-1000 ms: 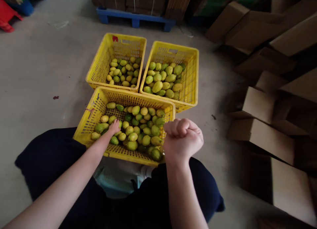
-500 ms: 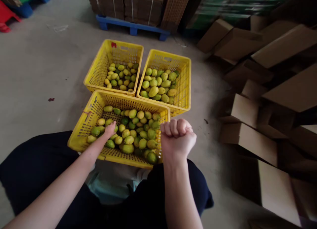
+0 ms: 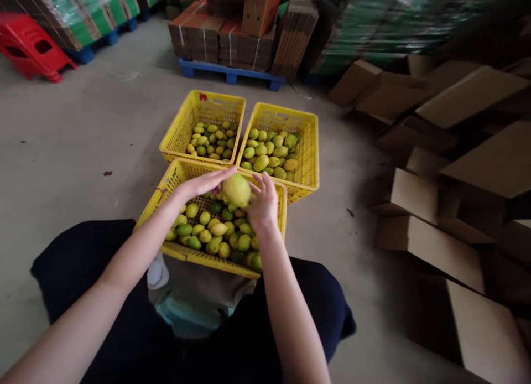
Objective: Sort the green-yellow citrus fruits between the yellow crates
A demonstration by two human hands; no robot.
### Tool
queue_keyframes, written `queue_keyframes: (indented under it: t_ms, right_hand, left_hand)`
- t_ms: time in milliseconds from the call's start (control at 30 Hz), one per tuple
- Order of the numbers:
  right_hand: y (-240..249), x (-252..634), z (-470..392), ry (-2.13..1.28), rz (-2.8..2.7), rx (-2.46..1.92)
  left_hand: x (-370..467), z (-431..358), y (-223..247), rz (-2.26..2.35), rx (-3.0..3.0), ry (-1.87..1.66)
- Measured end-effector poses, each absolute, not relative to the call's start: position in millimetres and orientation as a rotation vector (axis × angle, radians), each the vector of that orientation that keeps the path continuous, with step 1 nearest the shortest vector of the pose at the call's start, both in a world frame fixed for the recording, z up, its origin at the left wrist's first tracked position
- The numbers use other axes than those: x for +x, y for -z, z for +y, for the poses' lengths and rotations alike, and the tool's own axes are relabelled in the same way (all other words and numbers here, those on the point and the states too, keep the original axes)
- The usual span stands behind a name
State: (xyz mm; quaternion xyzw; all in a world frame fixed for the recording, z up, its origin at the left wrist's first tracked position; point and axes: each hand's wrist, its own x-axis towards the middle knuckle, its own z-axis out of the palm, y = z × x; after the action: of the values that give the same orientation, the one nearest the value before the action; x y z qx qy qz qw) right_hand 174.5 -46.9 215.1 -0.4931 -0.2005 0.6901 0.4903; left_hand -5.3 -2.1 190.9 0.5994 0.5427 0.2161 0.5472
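A yellow-green lemon point(image 3: 236, 190) is held between both hands above the near yellow crate point(image 3: 167, 183), which holds several lemons. My left hand point(image 3: 203, 182) lies along the fruit's left and top side. My right hand point(image 3: 263, 203) cups it from the right with fingers spread. Two more yellow crates stand just behind: the far left crate point(image 3: 179, 130) with small lemons and the far right crate point(image 3: 309, 157) with larger ones.
I sit on the concrete floor with dark trousers either side of the near crate. Folded cardboard boxes point(image 3: 435, 218) pile up on the right. A blue pallet point(image 3: 230, 74) with stacked cartons stands behind the crates, and a red stool point(image 3: 29, 52) is at far left.
My left hand lifted a lemon out of the near crate. My right hand, a raised fist before, opened and came down onto the lemon. The view tilted up.
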Motion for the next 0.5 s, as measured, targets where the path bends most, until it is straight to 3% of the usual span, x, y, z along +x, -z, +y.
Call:
queue_keyframes:
  t_ms: [100, 200, 300, 367, 500]
  right_hand:
    - [-221, 174, -51, -1.876, -0.537, -0.999]
    - [-229, 188, -57, -1.841, -0.421, -0.858]
    - [-230, 210, -58, -1.743, -0.247, -0.802]
    - [-224, 222, -55, -1.694, -0.114, -0.774]
    - [-209, 230, -46, -1.667, 0.043, -0.848]
  left_hand:
    - [7, 0, -245, 1.281, 1.503, -0.737]
    - [-1, -2, -243, 1.188, 1.512, -0.749]
    - [-18, -8, -189, 1.277, 1.526, -0.406]
    - [-28, -18, -139, 1.589, 1.566, -0.034]
    - [-39, -53, -60, 1.712, 1.475, 0.287]
